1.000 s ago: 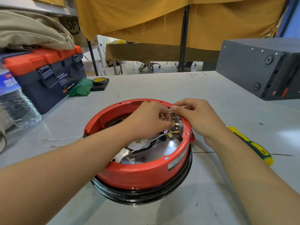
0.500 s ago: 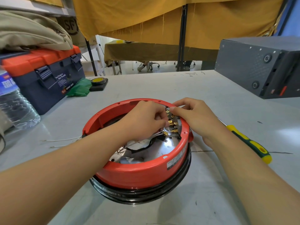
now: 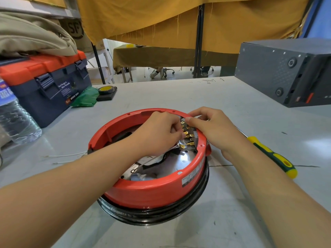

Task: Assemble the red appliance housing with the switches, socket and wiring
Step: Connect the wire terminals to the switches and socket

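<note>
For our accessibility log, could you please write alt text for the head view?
Both hands, left hand and right hand, work on brass terminals inside the red housing on a grey table. A yellow-green screwdriver lies to its right.

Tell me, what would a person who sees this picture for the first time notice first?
First, the red housing at the table's centre, open side up on a black ring. The left hand and right hand meet at its far right rim, fingers pinched at a row of brass terminals. After that, the screwdriver lying to the right and the toolbox at the far left.
</note>
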A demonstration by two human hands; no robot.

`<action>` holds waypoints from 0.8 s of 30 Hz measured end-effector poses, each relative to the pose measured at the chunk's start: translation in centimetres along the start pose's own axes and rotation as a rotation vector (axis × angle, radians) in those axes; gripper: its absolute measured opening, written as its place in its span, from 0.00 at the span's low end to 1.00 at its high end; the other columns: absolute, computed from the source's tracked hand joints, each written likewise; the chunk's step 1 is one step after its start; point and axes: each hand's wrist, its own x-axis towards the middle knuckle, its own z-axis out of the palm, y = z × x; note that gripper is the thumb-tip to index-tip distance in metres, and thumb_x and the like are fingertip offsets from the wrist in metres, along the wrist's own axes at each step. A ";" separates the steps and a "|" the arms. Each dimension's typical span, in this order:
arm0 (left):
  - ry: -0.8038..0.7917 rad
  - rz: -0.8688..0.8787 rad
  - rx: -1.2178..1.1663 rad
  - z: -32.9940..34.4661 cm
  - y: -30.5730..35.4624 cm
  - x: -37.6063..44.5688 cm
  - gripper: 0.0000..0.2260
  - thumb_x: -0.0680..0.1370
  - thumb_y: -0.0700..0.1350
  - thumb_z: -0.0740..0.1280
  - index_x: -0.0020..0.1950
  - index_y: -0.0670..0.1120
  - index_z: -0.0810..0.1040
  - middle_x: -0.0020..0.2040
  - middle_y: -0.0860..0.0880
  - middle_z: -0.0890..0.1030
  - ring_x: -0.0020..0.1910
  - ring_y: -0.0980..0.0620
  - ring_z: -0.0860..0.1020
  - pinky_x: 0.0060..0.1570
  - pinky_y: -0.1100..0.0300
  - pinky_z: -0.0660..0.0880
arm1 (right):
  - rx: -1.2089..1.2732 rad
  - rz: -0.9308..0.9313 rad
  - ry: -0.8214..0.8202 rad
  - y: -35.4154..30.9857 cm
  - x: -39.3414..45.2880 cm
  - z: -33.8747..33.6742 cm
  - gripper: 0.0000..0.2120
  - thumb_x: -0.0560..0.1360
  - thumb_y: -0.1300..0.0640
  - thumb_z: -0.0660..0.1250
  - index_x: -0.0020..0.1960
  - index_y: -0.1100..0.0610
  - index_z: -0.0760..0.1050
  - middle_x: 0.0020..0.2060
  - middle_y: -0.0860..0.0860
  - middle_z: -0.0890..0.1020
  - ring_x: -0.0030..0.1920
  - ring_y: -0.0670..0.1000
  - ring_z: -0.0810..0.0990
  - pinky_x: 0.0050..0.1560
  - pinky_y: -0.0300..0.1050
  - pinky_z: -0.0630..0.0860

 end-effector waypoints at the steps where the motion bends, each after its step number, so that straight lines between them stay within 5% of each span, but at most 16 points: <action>1: 0.001 0.001 0.002 0.0 0.0 0.0 0.06 0.75 0.46 0.68 0.39 0.46 0.78 0.32 0.55 0.76 0.30 0.60 0.73 0.32 0.73 0.67 | -0.002 0.000 0.001 0.0 0.0 0.0 0.06 0.74 0.52 0.69 0.49 0.52 0.80 0.38 0.54 0.81 0.34 0.49 0.80 0.39 0.44 0.75; 8: 0.023 0.018 0.017 0.3 0.0 0.0 0.06 0.75 0.44 0.67 0.38 0.47 0.77 0.31 0.55 0.77 0.31 0.59 0.73 0.32 0.70 0.67 | -0.027 -0.005 0.009 -0.2 -0.2 0.0 0.06 0.74 0.52 0.68 0.49 0.51 0.80 0.35 0.51 0.79 0.31 0.44 0.77 0.35 0.39 0.71; 16: 0.002 0.082 -0.021 -0.1 0.1 -0.1 0.05 0.76 0.42 0.67 0.40 0.46 0.79 0.31 0.54 0.76 0.29 0.61 0.71 0.31 0.71 0.65 | -0.022 -0.010 0.012 -0.4 -0.4 0.0 0.06 0.74 0.51 0.68 0.49 0.51 0.80 0.40 0.55 0.81 0.35 0.49 0.79 0.41 0.45 0.75; 24: -0.036 0.076 -0.024 -0.7 -0.3 -0.3 0.09 0.76 0.38 0.64 0.47 0.49 0.82 0.37 0.51 0.82 0.37 0.56 0.75 0.36 0.68 0.68 | -0.018 -0.006 0.004 -0.4 -0.4 -0.1 0.07 0.74 0.51 0.68 0.50 0.51 0.80 0.39 0.54 0.81 0.36 0.49 0.79 0.39 0.42 0.75</action>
